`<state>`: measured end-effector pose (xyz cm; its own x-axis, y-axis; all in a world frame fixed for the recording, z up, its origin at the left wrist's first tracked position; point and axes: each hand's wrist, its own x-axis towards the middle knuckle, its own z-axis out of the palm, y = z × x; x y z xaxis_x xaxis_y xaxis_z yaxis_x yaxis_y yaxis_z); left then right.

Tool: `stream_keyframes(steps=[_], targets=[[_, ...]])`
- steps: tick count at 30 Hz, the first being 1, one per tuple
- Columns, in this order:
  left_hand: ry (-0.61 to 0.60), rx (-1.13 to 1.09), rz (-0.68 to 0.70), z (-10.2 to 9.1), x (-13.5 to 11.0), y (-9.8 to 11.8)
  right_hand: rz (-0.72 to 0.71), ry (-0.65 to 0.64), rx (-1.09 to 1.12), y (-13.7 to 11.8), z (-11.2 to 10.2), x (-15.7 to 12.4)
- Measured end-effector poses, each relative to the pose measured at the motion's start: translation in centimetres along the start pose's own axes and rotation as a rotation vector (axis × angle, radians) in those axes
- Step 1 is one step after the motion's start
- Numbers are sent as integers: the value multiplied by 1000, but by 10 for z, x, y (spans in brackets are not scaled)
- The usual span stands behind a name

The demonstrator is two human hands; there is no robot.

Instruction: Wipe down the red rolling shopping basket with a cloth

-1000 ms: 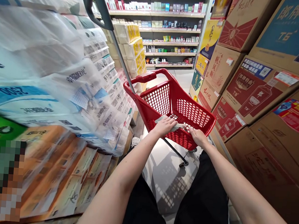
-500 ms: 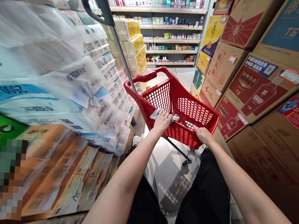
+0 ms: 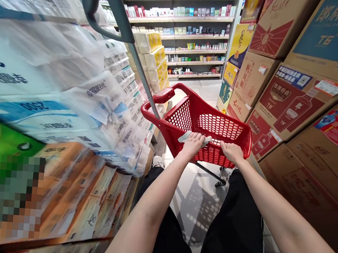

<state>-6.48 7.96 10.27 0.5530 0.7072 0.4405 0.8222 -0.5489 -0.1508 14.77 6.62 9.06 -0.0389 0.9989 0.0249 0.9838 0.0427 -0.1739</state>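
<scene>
Cloth [image 3: 185, 136] lies on the near rim of the red basket [image 3: 216, 125], left hand [image 3: 194, 143] grip clamped over it; right hand [image 3: 231, 151] grip clamped on the same rim just beside. I judge wiping partway: far rim not yet reached.

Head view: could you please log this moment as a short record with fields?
Place: shop aisle, shelves at the far end
Left hand: presses a grey cloth onto the near rim of the red basket
Right hand: grips the same rim, beside it
Left side: stacked tissue packs
Right side: stacked cardboard boxes
</scene>
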Motion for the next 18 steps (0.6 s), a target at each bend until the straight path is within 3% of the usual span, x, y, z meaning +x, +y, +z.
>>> stream_keyframes(steps=[4, 12, 18], targets=[[-48, -10, 88, -10, -2, -20, -38, 36, -21, 11, 2, -1], [-28, 66, 72, -42, -14, -93, -23, 69, -55, 18, 5, 2], [-44, 51, 94, -48, -10, -110, -23, 86, -69, 17, 5, 4]])
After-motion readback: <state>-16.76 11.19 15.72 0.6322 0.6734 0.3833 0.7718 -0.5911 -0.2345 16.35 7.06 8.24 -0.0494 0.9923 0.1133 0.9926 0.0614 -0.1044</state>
